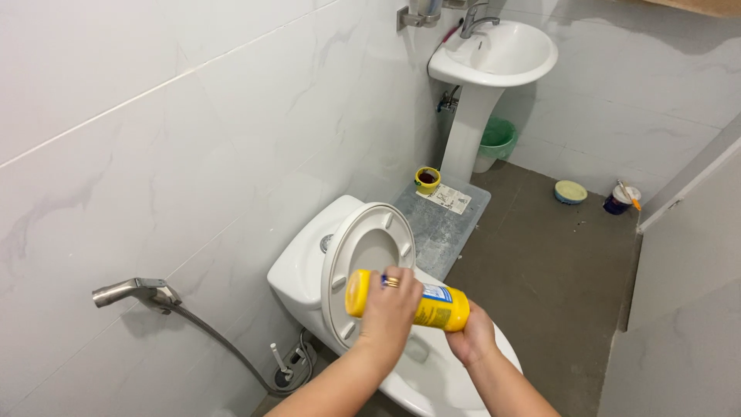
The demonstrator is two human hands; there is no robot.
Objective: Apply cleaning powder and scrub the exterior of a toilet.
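A yellow bottle [440, 307] with a blue and white label lies sideways in the air over a white toilet [305, 266]. My left hand [390, 309], with a ring on one finger, wraps over the bottle's middle from above. My right hand [472, 337] holds the bottle's right end from below; that end is hidden in the palm. The toilet's seat and lid [369, 245] stand raised, and the open bowl [432, 378] is under both hands.
A bidet sprayer [131, 290] with a hose hangs on the left wall. At the back stand a pedestal sink [502, 50] and a green bin [498, 139]. A yellow cup [427, 179], a small dish [570, 191] and a tub [621, 198] sit on the floor.
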